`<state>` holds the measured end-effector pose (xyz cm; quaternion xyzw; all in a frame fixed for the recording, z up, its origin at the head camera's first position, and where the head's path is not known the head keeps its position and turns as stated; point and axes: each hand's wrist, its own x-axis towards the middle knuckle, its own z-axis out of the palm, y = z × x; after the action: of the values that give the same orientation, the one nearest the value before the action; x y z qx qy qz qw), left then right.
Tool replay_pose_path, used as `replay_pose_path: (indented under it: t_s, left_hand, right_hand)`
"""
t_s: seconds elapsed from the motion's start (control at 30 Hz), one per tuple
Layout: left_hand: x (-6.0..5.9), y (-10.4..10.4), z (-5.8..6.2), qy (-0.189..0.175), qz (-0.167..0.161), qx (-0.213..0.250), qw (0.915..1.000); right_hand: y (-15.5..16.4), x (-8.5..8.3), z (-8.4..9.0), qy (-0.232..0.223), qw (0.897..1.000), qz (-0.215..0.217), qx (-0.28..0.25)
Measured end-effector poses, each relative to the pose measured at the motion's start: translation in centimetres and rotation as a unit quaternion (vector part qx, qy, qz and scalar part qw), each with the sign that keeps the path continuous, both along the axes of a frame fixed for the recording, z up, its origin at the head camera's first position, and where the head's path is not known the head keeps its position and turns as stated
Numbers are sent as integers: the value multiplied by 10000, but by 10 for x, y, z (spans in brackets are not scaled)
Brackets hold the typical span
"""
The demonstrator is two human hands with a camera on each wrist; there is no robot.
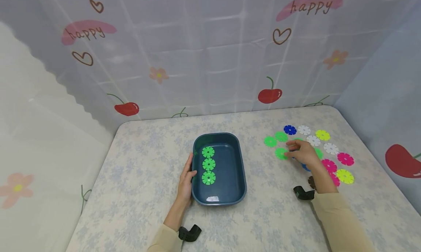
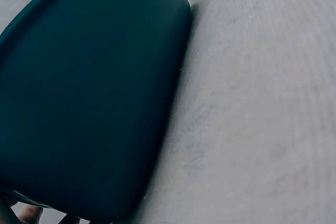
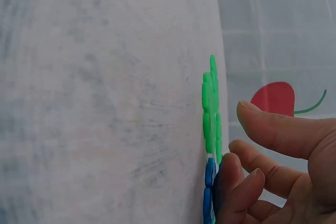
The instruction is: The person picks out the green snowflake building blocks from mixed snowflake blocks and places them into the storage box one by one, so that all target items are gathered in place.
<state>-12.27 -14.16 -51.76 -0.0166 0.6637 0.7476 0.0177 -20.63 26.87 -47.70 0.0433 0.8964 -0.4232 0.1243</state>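
Item: left hand (image 1: pixel 186 179), nearest the person, laid flat against the left outer wall of the blue tray (image 1: pixel 240 171), fingers straight along the rim, gripping nothing. The left wrist view fills with the tray's dark wall (image 2: pixel 89 98) and bare tablecloth, with only fingertips at its lower edge; the contents stay hidden there. Item: three green discs (image 1: pixel 208 164), seen only from the head view, lying in a row along the tray's left side. Item: right hand (image 1: pixel 304 153), further out and to the right on the table (image 1: pixel 148 164), fingers loosely curved and close together over the scattered discs, fingertips at a green disc (image 1: pixel 281 153); whether they pinch it cannot be told. The right wrist view shows the curled fingers (image 3: pixel 273 129) just beside green discs seen edge-on (image 3: pixel 211 108), with a blue one (image 3: pixel 209 187) under the fingertips. Item: beyond the hand, loose discs (image 1: pixel 323 142) in white, yellow, pink and blue, near the table's far right corner.
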Motion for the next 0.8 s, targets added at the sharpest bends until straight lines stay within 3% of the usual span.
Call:
replay_pose_path:
  t_s: [0.53, 0.8]
  left_hand:
    - [-1, 0, -2, 18, -13, -110, 9999]
    - [0, 0, -2, 38, 0, -98, 9999]
  right_hand:
    - [-7, -2, -9, 29, 9983, 103, 573]
    - [-10, -3, -7, 25, 9982, 33, 590]
